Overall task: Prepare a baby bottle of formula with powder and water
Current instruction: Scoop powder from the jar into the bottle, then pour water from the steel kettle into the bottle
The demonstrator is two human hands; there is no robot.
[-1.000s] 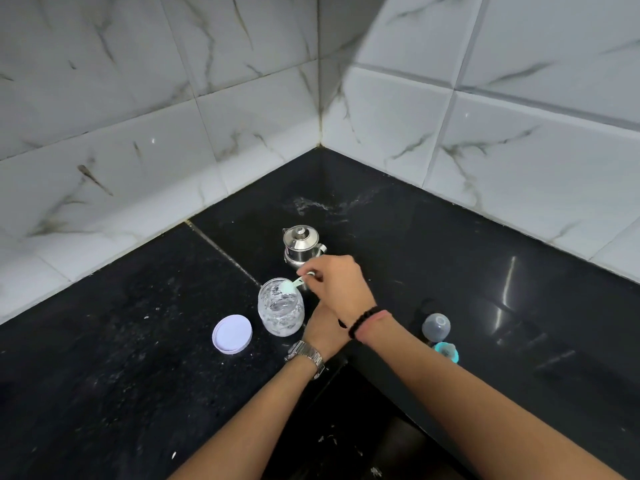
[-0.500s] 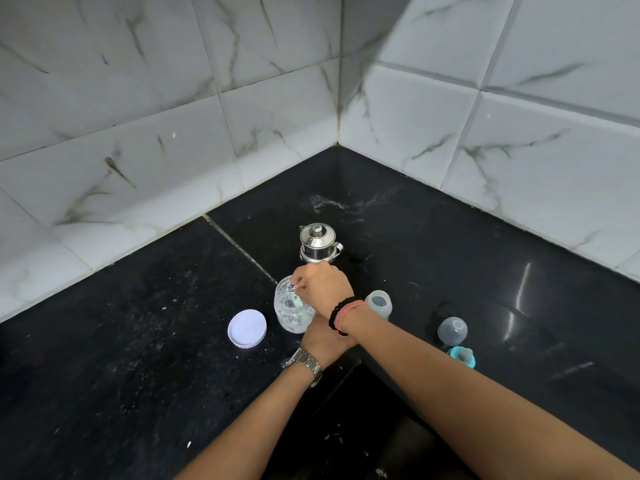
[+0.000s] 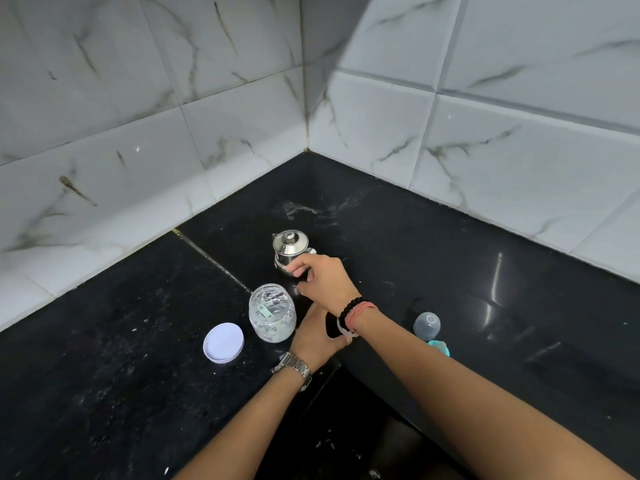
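A clear powder jar (image 3: 272, 317) stands open on the black counter (image 3: 121, 358), with a pale green scoop (image 3: 264, 311) lying inside it. My left hand (image 3: 311, 336), with a wristwatch, sits just right of the jar and holds the baby bottle (image 3: 343, 332). Only a pale sliver of the bottle shows under my right wrist. My right hand (image 3: 323, 278) is empty, its fingers loosely curled. Its fingertips are at the base of the small steel kettle (image 3: 290, 247) behind the jar.
The jar's white lid (image 3: 223, 342) lies upside down left of the jar. A clear bottle cap (image 3: 426, 325) and a teal ring (image 3: 440, 349) sit to the right. Tiled walls meet in a corner behind the kettle. A dark recess (image 3: 346, 427) drops below the counter's front edge.
My right hand dipped the scoop into the jar, let it go there, and moved back toward the kettle. My left hand has stayed by the bottle.
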